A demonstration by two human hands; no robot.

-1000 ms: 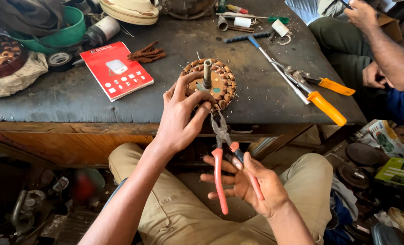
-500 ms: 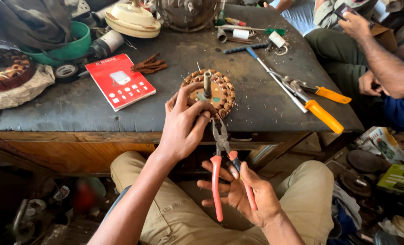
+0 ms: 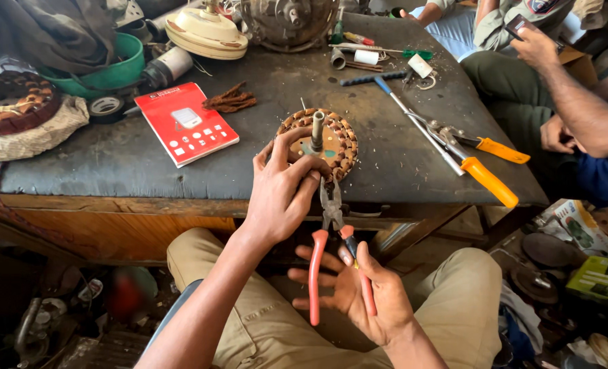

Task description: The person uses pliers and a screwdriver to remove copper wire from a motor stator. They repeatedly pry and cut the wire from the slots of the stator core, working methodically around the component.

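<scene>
L hand (image 3: 280,195) grips stator (image 3: 331,140), R hand (image 3: 362,294) w/ pliers (image 3: 331,232)

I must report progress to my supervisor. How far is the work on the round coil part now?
Done: the stator lies on the bench edge, with wire bits scattered around it. In hand: the left hand steadies the stator, and the right hand holds red-handled pliers with the tip at its near rim. Left: copper coils remain all around the ring.
</scene>
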